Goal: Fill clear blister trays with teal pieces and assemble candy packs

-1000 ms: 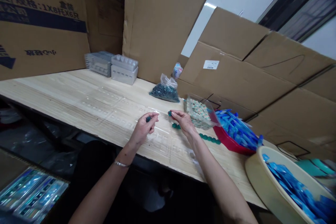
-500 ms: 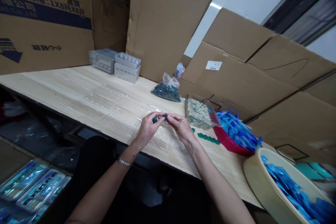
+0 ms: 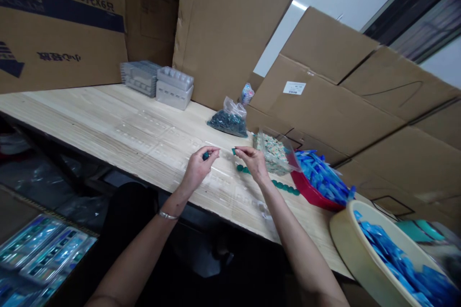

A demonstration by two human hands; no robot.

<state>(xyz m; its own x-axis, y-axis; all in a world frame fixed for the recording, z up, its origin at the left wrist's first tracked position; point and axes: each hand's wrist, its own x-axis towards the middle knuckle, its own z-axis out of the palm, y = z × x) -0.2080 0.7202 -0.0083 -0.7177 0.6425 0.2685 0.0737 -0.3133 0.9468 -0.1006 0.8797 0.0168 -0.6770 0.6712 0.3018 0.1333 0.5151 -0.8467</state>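
Observation:
My left hand [image 3: 197, 167] is closed above the table, with a small dark teal piece [image 3: 205, 156] tucked in its curled fingers. A short distance to the right, my right hand [image 3: 255, 162] pinches a small green piece [image 3: 234, 151] between thumb and fingertips. The two hands are apart. Beneath them lie clear plastic trays [image 3: 173, 136], hard to make out against the wood. A row of round green pieces [image 3: 286, 187] runs along the table beside and partly behind my right hand. Further back sits a clear bag of dark teal pieces [image 3: 227, 123].
To the right stand a clear box of small pale pieces [image 3: 272, 151], a red tray [image 3: 312, 194] of blue packets and a cream basin [image 3: 344, 232] of more blue packets. Stacked clear trays [image 3: 175, 93] sit at the back left. Cardboard [image 3: 234, 33] walls the rear.
My hands have moved apart from each other. The right hand now shows a green piece in its pinch, and more green pieces on the table are visible beside it.

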